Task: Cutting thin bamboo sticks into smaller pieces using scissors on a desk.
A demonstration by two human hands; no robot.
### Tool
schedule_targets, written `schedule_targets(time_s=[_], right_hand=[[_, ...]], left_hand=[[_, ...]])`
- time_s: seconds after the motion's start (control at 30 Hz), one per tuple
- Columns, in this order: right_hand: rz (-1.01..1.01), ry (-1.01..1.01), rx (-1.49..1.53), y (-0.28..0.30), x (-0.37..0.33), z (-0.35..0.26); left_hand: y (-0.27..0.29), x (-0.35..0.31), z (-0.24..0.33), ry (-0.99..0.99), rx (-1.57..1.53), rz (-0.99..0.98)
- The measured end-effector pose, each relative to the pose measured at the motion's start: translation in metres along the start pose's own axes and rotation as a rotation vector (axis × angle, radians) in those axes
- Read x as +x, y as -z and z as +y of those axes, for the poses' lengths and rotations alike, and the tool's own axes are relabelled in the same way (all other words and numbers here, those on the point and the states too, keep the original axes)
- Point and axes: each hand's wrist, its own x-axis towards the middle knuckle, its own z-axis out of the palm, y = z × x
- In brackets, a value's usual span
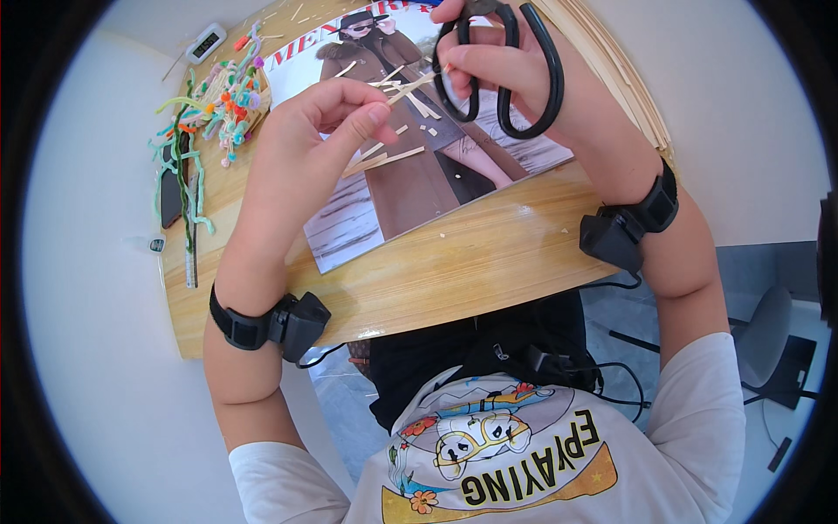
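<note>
My left hand (327, 127) is closed, pinching a thin pale wooden strip (412, 89) between thumb and fingers. The strip's other end reaches my right hand (511, 74), near its thumb tip. That hand is closed around scissors (555, 87) with big black loop handles; their blades are mostly out of the picture at the top. Both hands are above a magazine (419, 196) whose cover shows a person in a brown coat and black hat. Several short cut strips (423, 103) and small chips are scattered over the cover.
Long wooden strips (624, 79) lie along the table's right edge. At the left are colourful pipe-cleaner pieces (236, 109) in a basket, a dark phone (173, 196) and a small white digital clock (207, 42). The wooden table (454, 271) curves in front of me. A grey chair (768, 336) stands at the right.
</note>
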Motion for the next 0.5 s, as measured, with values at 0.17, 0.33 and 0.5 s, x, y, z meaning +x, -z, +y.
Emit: schedule_targets(time_s=[0.17, 0.33, 0.5], right_hand=[[0.064, -0.129, -0.107, -0.003, -0.007, -0.032], [0.185, -0.061, -0.283, -0.003, -0.006, -0.018], [0.475, 0.177, -0.746, -0.015, -0.011, -0.017]], left_hand=[[0.001, 0.000, 0.000, 0.012, 0.031, -0.001], [0.001, 0.002, -0.001, 0.012, 0.035, -0.012], [0.001, 0.004, -0.004, 0.013, -0.044, 0.002]])
